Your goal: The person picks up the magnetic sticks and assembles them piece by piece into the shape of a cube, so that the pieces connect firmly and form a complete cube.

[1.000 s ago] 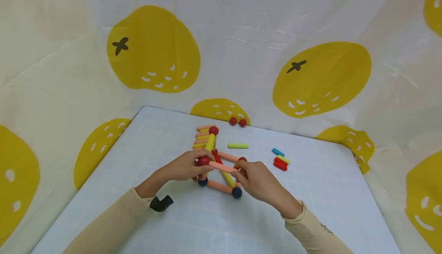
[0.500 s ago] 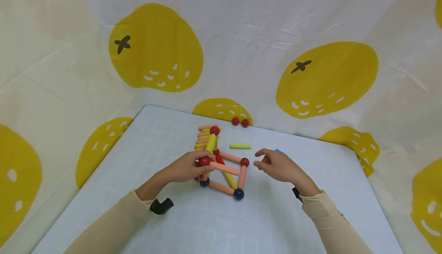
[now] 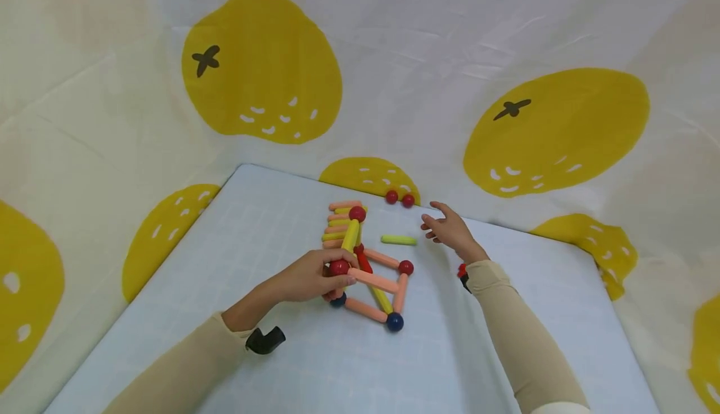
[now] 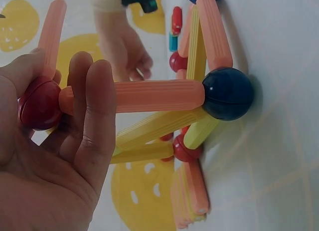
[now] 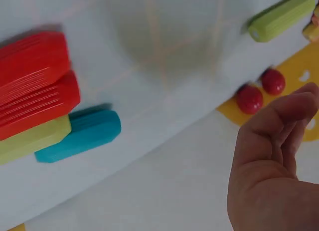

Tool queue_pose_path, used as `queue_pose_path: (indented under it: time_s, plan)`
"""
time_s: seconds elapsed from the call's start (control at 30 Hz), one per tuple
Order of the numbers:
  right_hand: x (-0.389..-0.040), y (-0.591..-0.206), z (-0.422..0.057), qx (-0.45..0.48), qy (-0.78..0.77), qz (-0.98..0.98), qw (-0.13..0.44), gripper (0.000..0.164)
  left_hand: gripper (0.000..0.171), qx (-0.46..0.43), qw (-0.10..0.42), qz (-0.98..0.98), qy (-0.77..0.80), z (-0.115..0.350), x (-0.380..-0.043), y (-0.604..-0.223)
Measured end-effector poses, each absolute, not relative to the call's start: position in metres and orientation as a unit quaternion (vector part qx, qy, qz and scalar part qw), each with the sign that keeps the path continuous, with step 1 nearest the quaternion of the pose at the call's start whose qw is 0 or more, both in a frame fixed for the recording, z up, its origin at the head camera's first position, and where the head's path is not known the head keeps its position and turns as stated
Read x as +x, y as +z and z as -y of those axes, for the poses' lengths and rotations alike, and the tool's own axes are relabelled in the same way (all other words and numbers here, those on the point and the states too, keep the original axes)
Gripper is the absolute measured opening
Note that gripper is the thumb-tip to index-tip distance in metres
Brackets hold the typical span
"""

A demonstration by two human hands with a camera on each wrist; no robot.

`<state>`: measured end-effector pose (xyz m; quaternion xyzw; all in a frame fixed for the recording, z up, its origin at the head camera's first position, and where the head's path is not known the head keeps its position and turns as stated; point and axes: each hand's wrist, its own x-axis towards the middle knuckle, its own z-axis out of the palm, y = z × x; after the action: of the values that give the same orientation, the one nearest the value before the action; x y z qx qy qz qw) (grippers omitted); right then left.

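My left hand grips a red ball at a raised corner of a frame built of rods and balls. From that ball a pink rod reaches right, and in the left wrist view another pink rod runs to a dark blue ball. A yellow rod leads to a farther red ball. My right hand is over the table's back part, fingers loosely bent and holding nothing. Nearest to it are two loose red balls and a yellow-green rod.
A row of pink and yellow rods lies behind the frame, to its left. The right wrist view shows red rods, a blue rod and a yellow-green one. A fruit-patterned cloth rises beyond the table edge.
My right hand has let go of the pink rod and moved right, then away toward the back. The left hand has kept its grip on the red ball.
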<state>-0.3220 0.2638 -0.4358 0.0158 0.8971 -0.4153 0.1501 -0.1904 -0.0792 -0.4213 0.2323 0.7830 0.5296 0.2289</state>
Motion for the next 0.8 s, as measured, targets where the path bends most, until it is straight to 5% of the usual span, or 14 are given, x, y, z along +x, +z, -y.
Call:
queue_pose_path:
  time_s: [0.3,0.8]
  plan:
    - [-0.372,-0.458,-0.243,0.034,-0.420,-0.894,0.151,0.065,0.021,0.221,0.232,-0.780,0.538,0.078,-0.189,-0.421]
    - [-0.402,-0.484,-0.226,0.063,-0.417,-0.896,0.142,0.066,0.020,0.204,0.249,-0.765,0.558,0.080,-0.189,-0.423]
